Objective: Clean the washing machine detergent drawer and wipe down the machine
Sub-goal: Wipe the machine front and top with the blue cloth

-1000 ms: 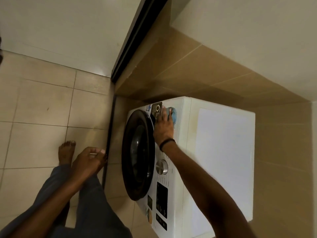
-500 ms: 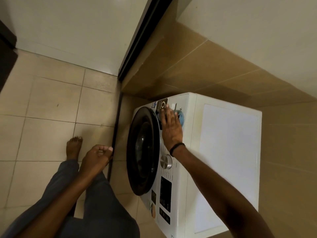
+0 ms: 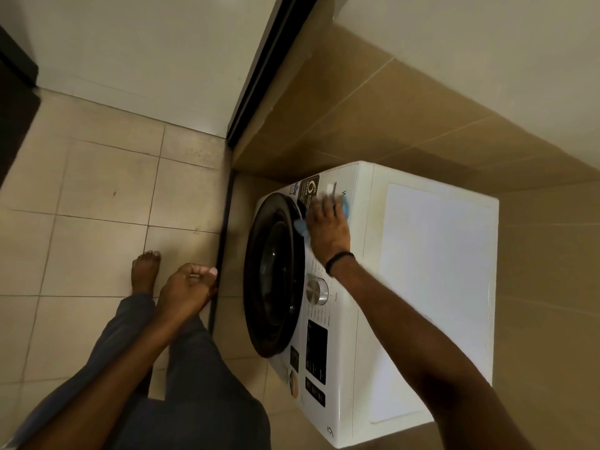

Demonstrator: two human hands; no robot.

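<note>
Near the far top corner of the washing machine (image 3: 438, 271), the right hand (image 3: 329, 228), flat on the blue cloth (image 3: 300, 227), has slid slightly along the detergent drawer (image 3: 352, 183), so wiping continues; the left hand (image 3: 186, 287) hangs loosely curled, empty.

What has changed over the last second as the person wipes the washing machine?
The right hand slid the blue cloth slightly along the front of the washing machine toward its dial; cloth now also shows beside the door. The left hand stayed loosely curled, holding nothing.
</note>
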